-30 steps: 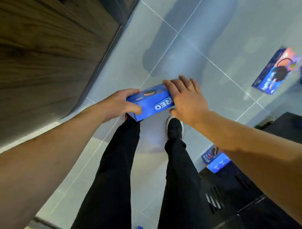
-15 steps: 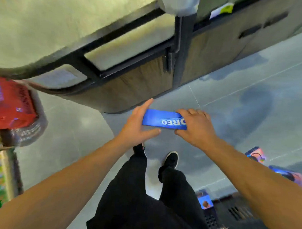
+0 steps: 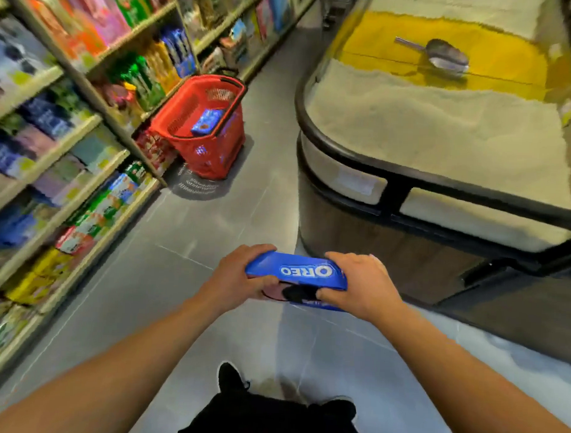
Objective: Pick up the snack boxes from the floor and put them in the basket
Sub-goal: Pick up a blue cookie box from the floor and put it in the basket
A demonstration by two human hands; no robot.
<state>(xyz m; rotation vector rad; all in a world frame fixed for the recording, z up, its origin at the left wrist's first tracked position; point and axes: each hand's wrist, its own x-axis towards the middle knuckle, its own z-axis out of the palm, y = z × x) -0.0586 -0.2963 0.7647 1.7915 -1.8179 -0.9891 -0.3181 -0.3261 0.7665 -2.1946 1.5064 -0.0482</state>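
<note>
While the person's dark shoes stand on the grey floor at the bottom of the view, both hands carry a blue Oreo box out in front at about waist height: the left hand has its fingers curled over the box's left end with the thumb underneath, and the right hand wraps the right end the same way. A second ago that box was held low over bare tiles, with other boxes lying about; now the view has swung up the aisle, and the box is off the floor and facing its destination (so the pickup looks finished and the carry is in hand). Beyond, well apart from the hands, the red basket sits on the floor against the stocked shelves on the left, one blue box already inside. To the right stands a bulk grain bin with a metal scoop.
</note>
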